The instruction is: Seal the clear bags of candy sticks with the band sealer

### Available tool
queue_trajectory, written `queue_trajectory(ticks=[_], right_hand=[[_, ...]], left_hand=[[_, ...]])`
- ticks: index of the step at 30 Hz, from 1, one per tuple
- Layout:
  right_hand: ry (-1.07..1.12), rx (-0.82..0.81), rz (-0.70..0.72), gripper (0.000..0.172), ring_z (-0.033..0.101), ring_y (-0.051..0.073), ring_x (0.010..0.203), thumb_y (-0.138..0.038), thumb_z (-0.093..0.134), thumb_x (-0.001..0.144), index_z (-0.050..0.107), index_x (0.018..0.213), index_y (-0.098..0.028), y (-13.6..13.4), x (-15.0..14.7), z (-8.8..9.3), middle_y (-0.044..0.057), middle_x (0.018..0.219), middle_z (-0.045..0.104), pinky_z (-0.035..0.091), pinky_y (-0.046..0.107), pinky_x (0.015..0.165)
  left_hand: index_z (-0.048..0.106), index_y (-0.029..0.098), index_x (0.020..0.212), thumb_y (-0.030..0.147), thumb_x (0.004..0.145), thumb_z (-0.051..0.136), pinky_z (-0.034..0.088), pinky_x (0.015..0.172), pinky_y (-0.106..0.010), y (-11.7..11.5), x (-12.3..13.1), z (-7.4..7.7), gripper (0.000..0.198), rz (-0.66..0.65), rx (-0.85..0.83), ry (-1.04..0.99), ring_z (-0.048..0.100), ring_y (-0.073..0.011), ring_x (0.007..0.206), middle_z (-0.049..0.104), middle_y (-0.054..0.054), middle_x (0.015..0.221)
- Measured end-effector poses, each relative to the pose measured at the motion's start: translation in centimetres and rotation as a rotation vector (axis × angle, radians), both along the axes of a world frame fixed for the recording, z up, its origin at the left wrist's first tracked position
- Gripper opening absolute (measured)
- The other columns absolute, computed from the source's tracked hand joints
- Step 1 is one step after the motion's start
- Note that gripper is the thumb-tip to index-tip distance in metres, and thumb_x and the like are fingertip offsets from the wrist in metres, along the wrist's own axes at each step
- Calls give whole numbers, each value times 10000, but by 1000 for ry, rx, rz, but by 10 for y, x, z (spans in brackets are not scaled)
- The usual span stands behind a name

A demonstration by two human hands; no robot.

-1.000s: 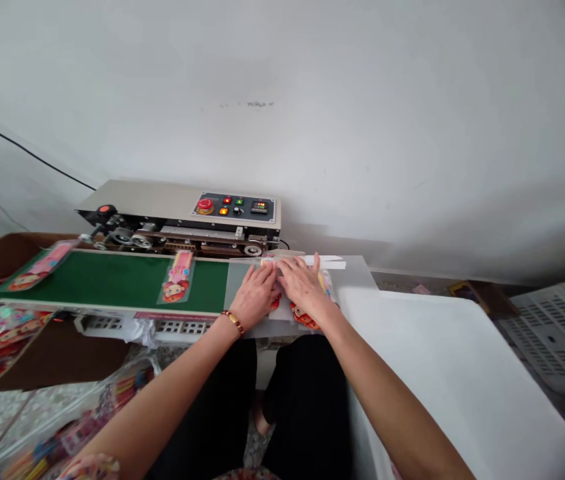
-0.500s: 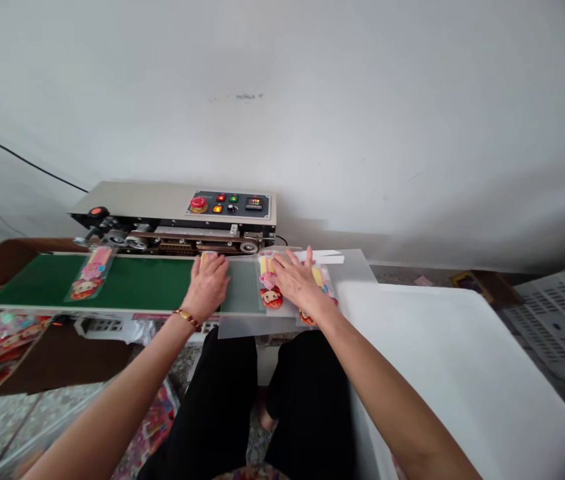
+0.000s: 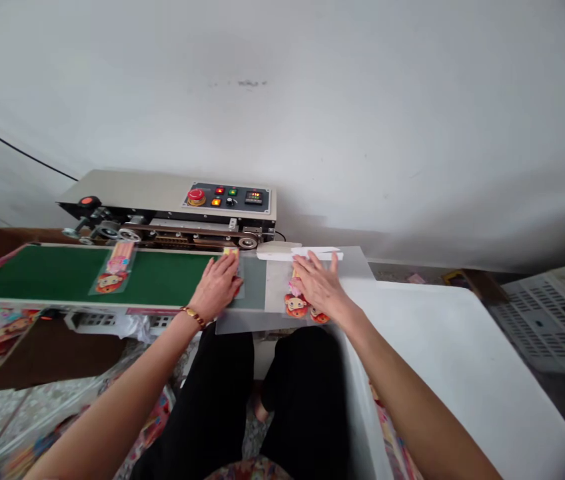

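Left fingers (image 3: 226,268): flat and close together on a packet (image 3: 232,253) at the belt's right end; only the packet's yellow top shows past the fingertips
Right fingers (image 3: 309,269): spread apart, pressed flat on a stack (image 3: 296,306) of doll-print packets
Left hand (image 3: 218,285): palm down, gripping nothing, bracelet (image 3: 193,315) at the wrist
Right hand (image 3: 321,288): palm down on the stack, just right of the left hand
Plate (image 3: 357,267): clear, under the stack, between belt and table
Belt (image 3: 37,273): green, carrying a second packet (image 3: 111,272) well left of the hands
Sealer (image 3: 127,190): behind the belt, against the wall, panel (image 3: 227,197) lamps lit
Table (image 3: 437,347): white, touching the plate's right edge
Crate (image 3: 557,313): white, far right
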State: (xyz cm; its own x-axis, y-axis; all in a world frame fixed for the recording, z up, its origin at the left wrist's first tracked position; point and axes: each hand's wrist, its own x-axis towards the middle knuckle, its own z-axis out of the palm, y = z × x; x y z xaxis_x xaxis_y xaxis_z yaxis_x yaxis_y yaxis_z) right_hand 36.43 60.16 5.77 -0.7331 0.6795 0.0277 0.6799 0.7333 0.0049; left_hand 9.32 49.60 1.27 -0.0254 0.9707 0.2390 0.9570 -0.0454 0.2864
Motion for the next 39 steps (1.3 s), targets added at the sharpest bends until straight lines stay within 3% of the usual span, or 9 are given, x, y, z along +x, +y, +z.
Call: queue_trajectory(ticks=[4,7,10,14,18,23,27,33,39], right_hand=[[79,-33,64,422,328,322,1457,-279,321,1048,538,1407,-231,-1,-52,-2,94,1525,483,43,765,1145],[141,-62,41,411,353,316,1447,-289,330,1055,522,1416,-247,-1,-66,5,89,1511,500,70,771,1141],[155,-3,-27,385,404,316,1412,-277,364,1049,558,1379,-230,-3,-43,13,108,1463,551,67,758,1149],[44,71,-93,396,396,359,1413,-261,428,1016,575,1381,-216,-6,9,13,130,1477,532,69,766,1139],[-7,66,-87,430,376,371,1424,-297,415,1020,529,1432,-245,-9,19,-1,116,1518,488,81,783,1120],[102,-9,-35,415,362,347,1431,-323,382,1040,523,1416,-221,-14,-44,-10,122,1522,481,69,779,1125],[195,-44,-82,410,379,332,1421,-344,355,1055,510,1415,-228,-14,-79,-3,120,1515,489,85,772,1130],[118,32,-204,410,358,354,1430,-292,336,1052,537,1403,-227,-12,-14,6,101,1516,493,43,803,1108],[53,15,-174,472,349,368,1433,-261,365,1026,451,1489,-228,-13,20,-11,126,1551,441,31,798,1111]], left_hand=[[585,208,1315,237,937,475,228,1203,-649,-8,-15,8,395,131,31,62,512,-320,1336,577,-150,1412],[621,186,1242,214,969,416,284,1216,-566,-1,11,13,342,-4,74,39,535,-272,1322,624,-135,1353],[576,158,1313,213,981,402,339,1212,-474,14,50,12,378,-208,56,8,471,-238,1389,547,-133,1451],[507,130,1389,223,946,478,311,1220,-522,28,72,6,453,-153,-3,16,425,-282,1420,465,-151,1523],[514,122,1382,240,937,482,285,1225,-534,20,49,1,461,-52,-44,18,411,-304,1428,450,-148,1536],[545,188,1361,244,949,445,259,1197,-633,-1,0,4,428,84,-50,27,439,-322,1406,490,-137,1507],[596,173,1292,204,961,400,232,1192,-660,-3,7,13,386,123,40,49,488,-326,1359,564,-160,1428],[558,154,1341,268,982,450,295,1222,-517,20,75,12,392,-163,42,18,446,-272,1402,509,-141,1488],[540,140,1371,296,977,462,259,1236,-534,19,20,1,430,-188,-33,-18,391,-274,1447,480,-154,1512]])
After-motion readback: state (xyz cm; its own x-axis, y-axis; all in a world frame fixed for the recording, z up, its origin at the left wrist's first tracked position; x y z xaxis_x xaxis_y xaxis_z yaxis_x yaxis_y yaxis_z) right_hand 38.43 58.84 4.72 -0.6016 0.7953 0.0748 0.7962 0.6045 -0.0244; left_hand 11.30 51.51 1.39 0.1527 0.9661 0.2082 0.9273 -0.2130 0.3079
